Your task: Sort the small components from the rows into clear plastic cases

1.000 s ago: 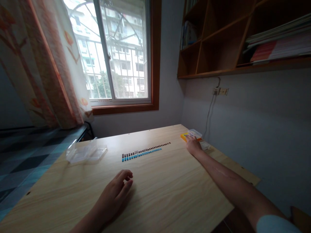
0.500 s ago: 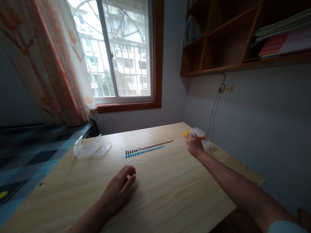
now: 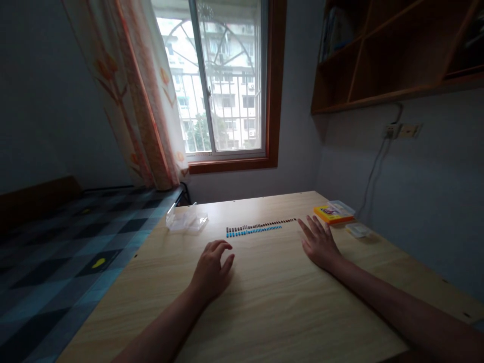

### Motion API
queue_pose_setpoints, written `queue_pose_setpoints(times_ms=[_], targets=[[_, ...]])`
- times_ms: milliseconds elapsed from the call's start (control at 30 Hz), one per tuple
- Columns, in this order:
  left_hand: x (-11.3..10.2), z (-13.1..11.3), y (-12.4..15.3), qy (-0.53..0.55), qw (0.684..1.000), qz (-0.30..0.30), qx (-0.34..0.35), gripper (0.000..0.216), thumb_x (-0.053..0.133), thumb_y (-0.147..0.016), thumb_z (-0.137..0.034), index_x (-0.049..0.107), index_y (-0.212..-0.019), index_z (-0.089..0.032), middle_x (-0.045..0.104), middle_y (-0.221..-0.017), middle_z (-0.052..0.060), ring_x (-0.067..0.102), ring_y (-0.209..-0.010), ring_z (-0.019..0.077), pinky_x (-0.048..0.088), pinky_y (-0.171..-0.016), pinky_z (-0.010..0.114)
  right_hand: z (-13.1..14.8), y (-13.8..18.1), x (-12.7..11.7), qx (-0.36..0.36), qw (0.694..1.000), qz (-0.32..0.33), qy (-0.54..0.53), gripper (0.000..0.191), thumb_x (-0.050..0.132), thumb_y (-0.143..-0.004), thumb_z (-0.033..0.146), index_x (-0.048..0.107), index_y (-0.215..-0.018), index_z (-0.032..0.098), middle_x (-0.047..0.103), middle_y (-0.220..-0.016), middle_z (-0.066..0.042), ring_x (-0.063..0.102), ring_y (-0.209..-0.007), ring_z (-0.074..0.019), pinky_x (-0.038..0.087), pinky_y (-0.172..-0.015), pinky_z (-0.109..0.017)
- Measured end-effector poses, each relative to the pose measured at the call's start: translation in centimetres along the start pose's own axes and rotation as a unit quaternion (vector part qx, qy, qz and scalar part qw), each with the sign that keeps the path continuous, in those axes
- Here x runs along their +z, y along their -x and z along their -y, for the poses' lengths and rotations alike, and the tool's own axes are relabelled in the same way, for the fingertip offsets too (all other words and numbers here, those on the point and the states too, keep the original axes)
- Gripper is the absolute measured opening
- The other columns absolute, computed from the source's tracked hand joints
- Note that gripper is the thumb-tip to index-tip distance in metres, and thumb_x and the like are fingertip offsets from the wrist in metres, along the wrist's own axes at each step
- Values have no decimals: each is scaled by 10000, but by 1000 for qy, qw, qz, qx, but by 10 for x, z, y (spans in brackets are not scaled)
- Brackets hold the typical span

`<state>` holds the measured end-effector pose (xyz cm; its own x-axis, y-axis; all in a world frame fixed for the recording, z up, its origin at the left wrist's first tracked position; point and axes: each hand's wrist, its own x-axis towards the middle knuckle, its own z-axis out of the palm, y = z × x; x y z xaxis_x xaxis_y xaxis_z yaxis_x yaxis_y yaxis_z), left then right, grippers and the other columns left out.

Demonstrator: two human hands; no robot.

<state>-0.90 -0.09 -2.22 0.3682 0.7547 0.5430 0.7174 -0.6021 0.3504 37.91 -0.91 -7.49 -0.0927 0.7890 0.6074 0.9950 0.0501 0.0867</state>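
Note:
Two slanting rows of tiny pieces lie on the wooden table [image 3: 264,292]: a dark brown row [image 3: 230,230] behind and a blue row [image 3: 231,235] in front. What kind of pieces they are is too small to tell. My left hand [image 3: 212,267] rests in front of the rows' left end, loosely curled, thumb and fingers apart, holding nothing. Beyond the rows' right end, my right hand [image 3: 319,244] is open with fingers spread, its fingertips close to the last brown piece. A yellow and orange box [image 3: 333,216] sits just behind that hand, apart from it.
Clear plastic boxes [image 3: 188,221] stand at the table's back left. A small clear case [image 3: 358,231] lies near the right edge. To the left is a bed with a checked cover [image 3: 75,262]. A wall shelf [image 3: 393,65] hangs at upper right, a power cord [image 3: 376,166] below it.
My right hand has left the yellow and orange box, moving toward the rows' right end, fingers spreading. My left hand stays near the rows' left end. The camera view has turned left.

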Motion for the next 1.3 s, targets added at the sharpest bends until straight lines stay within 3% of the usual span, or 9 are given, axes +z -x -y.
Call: queue_pose_setpoints(times_ms=[167,333,633,967,1300], targets=[[-1,32,-11,-90,992,-54,-75,271,516,-903,-290,671,-1084,-159,672,-1214,167,596,-1180,336,458,-1064,515,40,16,-23,-42,996,57,-50,731,485,-894,188,326,-1602,273,227,-1694,-109,161,-1568,-316,127,-1234,-582],[-1,46,-14,-183,973,-78,-121,391,540,-903,-311,631,-1243,-139,516,-1466,212,449,-1383,373,326,-1164,561,79,22,-52,-80,973,157,-150,739,507,-890,214,330,-1602,296,159,-1710,-75,104,-1579,-327,78,-1245,-598],[-7,81,-39,-288,935,-92,-184,472,550,-902,-299,613,-1339,-132,415,-1560,221,316,-1474,378,175,-1214,591,109,5,-66,-82,923,278,-254,670,499,-982,412,312,-1608,265,139,-1704,-135,59,-1583,-318,41,-1247,-583],[-8,104,-58,-322,920,-97,-203,482,540,-899,-295,626,-1336,-111,381,-1576,244,286,-1487,386,202,-1194,594,136,-21,-49,-45,922,282,-263,720,472,-996,522,238,-1628,270,80,-1705,-146,30,-1582,-334,31,-1241,-585],[-13,114,-64,-327,909,-107,-236,449,519,-896,-315,635,-1291,-136,392,-1576,232,296,-1467,403,206,-1160,636,137,-22,-49,-33,924,271,-269,747,502,-979,512,228,-1631,272,99,-1707,-133,30,-1584,-318,21,-1250,-567]])
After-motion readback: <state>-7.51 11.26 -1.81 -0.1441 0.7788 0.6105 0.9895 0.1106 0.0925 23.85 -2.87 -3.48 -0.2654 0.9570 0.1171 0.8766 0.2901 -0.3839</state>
